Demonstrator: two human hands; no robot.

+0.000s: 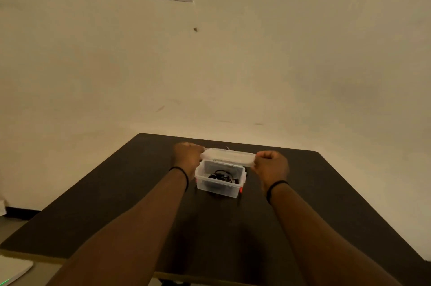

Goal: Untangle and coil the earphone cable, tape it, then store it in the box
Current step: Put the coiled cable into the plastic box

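Now both hands hold the clear lid (228,156) just above the box (220,179), a little below the middle of the frame: the left hand (187,156) grips its left end and the right hand (270,165) grips its right end, fingers curled. The box stands open on the dark tabletop (116,204), and the black earphone cable (221,176) lies inside it, loosely bundled; whether it is taped I cannot tell. One loop rises toward the rim, so I think the lid could pinch it, or sit crooked if it is held tilted and one end meets the rim first.
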